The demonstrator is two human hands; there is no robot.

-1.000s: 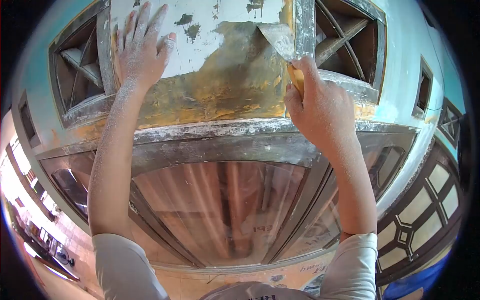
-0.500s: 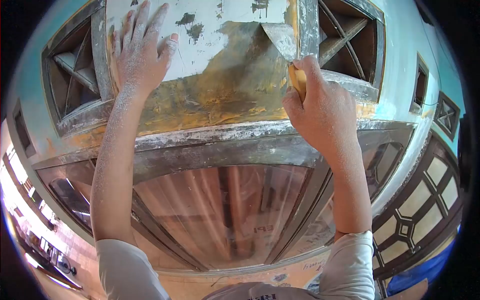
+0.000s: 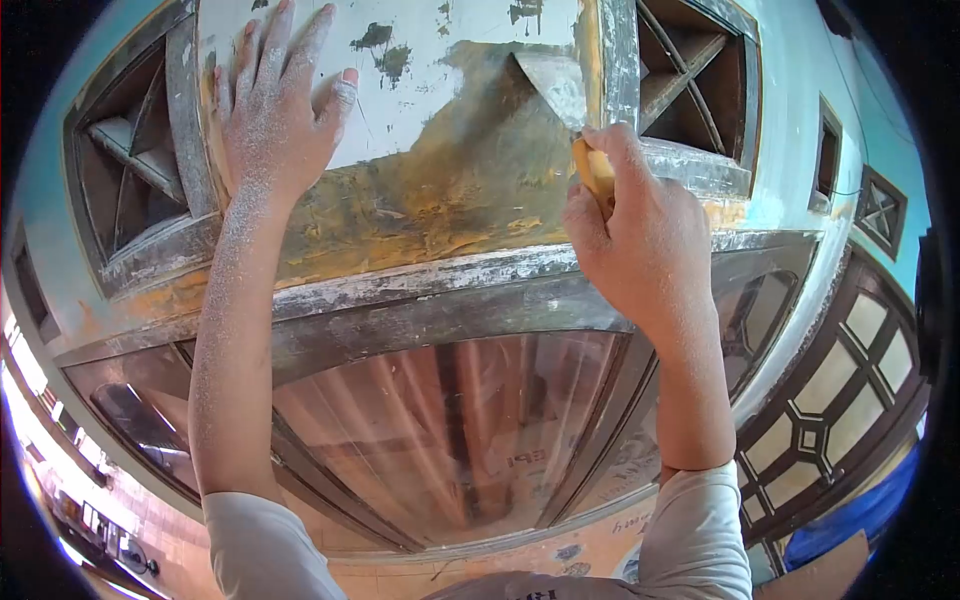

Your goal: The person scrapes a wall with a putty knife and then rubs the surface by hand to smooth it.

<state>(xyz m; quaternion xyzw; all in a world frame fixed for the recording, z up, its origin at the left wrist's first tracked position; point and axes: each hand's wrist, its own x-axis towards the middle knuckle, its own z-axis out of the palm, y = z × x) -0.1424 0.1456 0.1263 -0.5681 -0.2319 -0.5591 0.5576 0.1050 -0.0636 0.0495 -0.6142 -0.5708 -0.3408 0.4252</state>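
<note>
Right hand (image 3: 645, 240) grips the scraper (image 3: 558, 92) by its handle, blade at the stained panel (image 3: 480, 190); left hand (image 3: 280, 130) lies spread. Scraping appears underway; the next stroke calls for a shallow blade angle.

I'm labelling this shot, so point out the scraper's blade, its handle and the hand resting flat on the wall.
Scraper blade (image 3: 557, 88): head view, middle of the metal.
Scraper handle (image 3: 599, 176): head view, yellowish grip.
Left hand (image 3: 277, 128): head view, back of the hand.
</note>
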